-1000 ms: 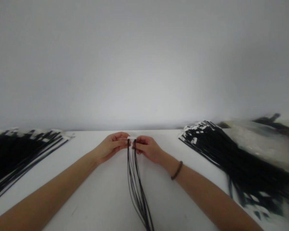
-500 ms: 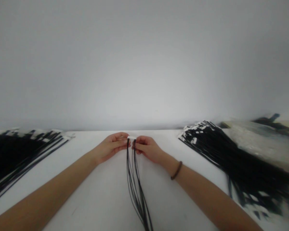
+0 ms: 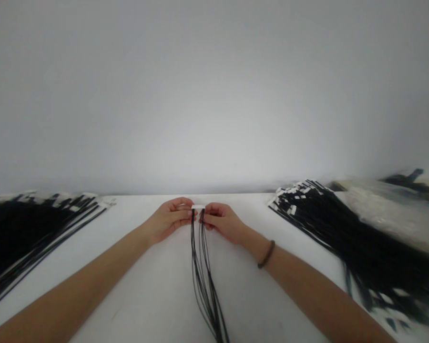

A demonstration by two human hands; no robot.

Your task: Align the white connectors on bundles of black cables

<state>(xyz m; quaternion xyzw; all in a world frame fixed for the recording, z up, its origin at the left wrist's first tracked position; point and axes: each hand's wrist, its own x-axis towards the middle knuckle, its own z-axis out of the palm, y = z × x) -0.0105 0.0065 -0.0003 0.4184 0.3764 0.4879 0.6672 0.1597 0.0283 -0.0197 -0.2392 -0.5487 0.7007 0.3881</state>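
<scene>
My left hand (image 3: 168, 219) and my right hand (image 3: 223, 221) meet at the middle of the white table (image 3: 146, 295), near its far edge. Between their fingertips they pinch a small white connector (image 3: 198, 207). A bundle of thin black wires (image 3: 203, 276) hangs from the connector and runs along the table toward me, out of the bottom of the view. A dark band sits on my right wrist (image 3: 266, 254).
A large pile of black wire harnesses with white connectors (image 3: 343, 238) lies on the right. A similar pile (image 3: 25, 228) lies on the left. Clear plastic bags (image 3: 389, 212) sit behind the right pile. A plain grey wall stands right behind the table.
Both hands and the connector keep the same grip; the view has shifted slightly, so everything sits a little to the right and lower.
</scene>
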